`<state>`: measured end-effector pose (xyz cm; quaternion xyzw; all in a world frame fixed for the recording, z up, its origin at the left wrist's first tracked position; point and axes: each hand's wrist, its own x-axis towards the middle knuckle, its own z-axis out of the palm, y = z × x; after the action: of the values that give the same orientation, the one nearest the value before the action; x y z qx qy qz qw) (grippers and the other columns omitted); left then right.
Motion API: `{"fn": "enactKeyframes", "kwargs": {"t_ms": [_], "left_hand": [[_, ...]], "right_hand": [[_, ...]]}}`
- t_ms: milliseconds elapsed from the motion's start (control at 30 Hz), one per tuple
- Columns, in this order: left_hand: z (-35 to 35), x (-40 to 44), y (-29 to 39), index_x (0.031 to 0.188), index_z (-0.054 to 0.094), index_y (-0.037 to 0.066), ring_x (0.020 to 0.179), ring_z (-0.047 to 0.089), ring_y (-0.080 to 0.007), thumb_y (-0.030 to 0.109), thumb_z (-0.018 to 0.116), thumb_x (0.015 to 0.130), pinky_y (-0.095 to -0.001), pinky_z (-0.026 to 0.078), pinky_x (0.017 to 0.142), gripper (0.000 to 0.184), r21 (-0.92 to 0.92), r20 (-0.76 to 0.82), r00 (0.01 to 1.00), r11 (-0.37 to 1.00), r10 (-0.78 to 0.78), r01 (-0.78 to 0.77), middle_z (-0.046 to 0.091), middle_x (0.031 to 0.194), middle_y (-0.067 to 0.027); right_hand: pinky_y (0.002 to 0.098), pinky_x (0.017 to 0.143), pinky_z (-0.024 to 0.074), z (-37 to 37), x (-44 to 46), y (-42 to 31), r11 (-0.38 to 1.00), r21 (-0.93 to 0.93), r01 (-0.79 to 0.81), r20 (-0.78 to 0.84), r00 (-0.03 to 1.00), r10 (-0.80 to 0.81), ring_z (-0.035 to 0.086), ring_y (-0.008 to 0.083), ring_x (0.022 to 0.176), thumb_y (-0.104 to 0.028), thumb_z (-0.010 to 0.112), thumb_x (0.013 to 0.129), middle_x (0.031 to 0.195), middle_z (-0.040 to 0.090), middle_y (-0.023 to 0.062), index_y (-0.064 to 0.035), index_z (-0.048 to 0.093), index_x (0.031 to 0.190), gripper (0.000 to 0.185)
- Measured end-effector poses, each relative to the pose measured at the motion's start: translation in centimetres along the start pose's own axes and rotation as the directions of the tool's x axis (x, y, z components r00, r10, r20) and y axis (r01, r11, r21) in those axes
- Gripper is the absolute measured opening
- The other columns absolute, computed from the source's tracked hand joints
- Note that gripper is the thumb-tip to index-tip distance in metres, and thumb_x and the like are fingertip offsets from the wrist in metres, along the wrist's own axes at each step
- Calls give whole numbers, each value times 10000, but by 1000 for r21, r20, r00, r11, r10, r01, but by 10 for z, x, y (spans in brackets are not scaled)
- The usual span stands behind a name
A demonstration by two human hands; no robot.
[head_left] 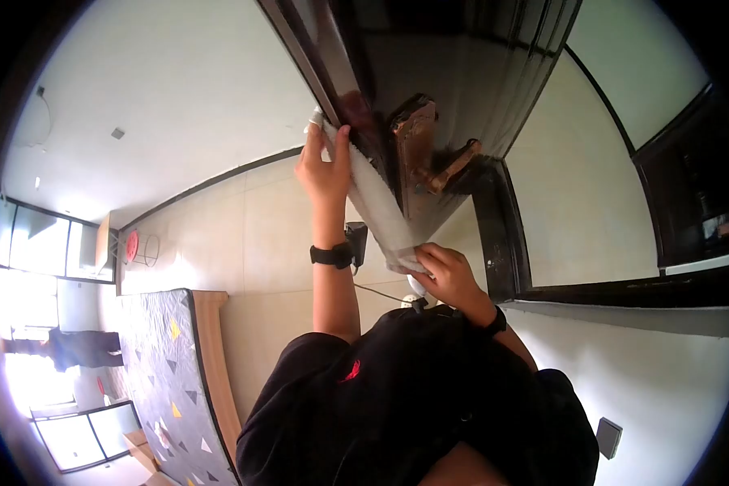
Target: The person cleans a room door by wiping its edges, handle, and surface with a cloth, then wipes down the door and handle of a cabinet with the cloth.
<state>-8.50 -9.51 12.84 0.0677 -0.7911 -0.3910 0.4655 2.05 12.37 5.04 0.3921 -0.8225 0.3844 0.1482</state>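
Observation:
A white cloth (378, 202) is stretched along the edge of a dark glossy door (494, 73). My left hand (326, 168) grips the cloth's upper end against the door edge, thumb on one side and fingers on the other. Lower down, my right hand (452, 279) is closed on the other end of the cloth, near the door's corner. A bronze-coloured door handle (415, 144) on its backplate sits on the door face, beside the cloth. Part of the door edge is hidden under the cloth.
A dark door frame (498, 235) stands to the right. Pale tiles cover the floor (259, 219). At the left are a bed with a patterned grey mattress (158, 348), a red round stool (132, 246) and bright windows. A wall switch (609, 438) is at lower right.

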Motion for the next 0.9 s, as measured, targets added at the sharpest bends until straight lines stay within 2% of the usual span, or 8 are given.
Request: {"fn": "enactKeyframes", "kwargs": {"t_ms": [100,167,267,500,567,700,767,900], "left_hand": [[2,-1,3,1110,613,10,768,646,-109,175,687,831,-246,490,692,332,15,-4,1000,1000,-1,1,678,824,-89],[7,1,-4,1089,617,7,663,649,-209,149,681,806,-298,496,616,323,-39,-62,995,996,84,-86,654,760,-125],[1,2,5,1075,625,-4,571,616,-212,169,676,803,-297,475,557,326,100,8,998,993,60,-61,626,677,-121],[-4,-2,-2,1011,639,-23,487,553,-219,158,657,813,-294,440,494,269,137,56,998,989,42,-49,581,610,-136],[-3,-2,-3,880,589,28,491,382,-111,188,610,872,-236,366,476,161,123,29,997,989,77,-80,475,573,-89],[-8,-2,-1,832,564,18,525,358,-69,196,600,891,-219,344,485,191,59,43,998,997,38,-41,427,566,-74],[-17,0,7,815,541,7,581,345,-47,196,591,905,-200,327,508,216,-48,167,984,996,-62,71,390,585,-52],[-24,1,12,811,520,0,611,344,-45,194,591,909,-190,318,535,228,-53,226,972,995,-67,81,370,601,-33]], "right_hand": [[341,651,518,0,-2,-1,1000,7,-5,-15,1000,5,627,260,771,-126,708,716,975,605,101,14,607,971,308],[357,660,514,0,-2,-1,1000,19,-6,-13,1000,6,619,283,766,-131,722,692,950,592,120,25,597,970,342],[337,650,520,0,-3,0,1000,-14,-8,1,1000,8,628,257,770,-133,705,721,968,607,106,17,607,978,314],[355,656,513,6,-5,1,1000,-13,-22,-31,999,22,619,279,762,-140,722,698,948,596,119,32,597,979,352],[356,655,513,5,-4,1,1000,-19,-18,-20,1000,18,621,280,761,-131,719,697,954,602,119,30,601,977,343],[357,654,515,3,-3,2,999,-33,-3,-12,1000,2,623,280,765,-123,717,695,963,609,117,29,606,968,331],[336,667,521,4,-4,2,999,-39,-10,11,1000,10,632,257,766,-147,692,732,965,619,102,7,620,981,302],[336,637,520,0,-2,3,998,-55,0,26,1000,1,636,267,752,-145,689,734,973,632,109,4,620,981,297]]}}
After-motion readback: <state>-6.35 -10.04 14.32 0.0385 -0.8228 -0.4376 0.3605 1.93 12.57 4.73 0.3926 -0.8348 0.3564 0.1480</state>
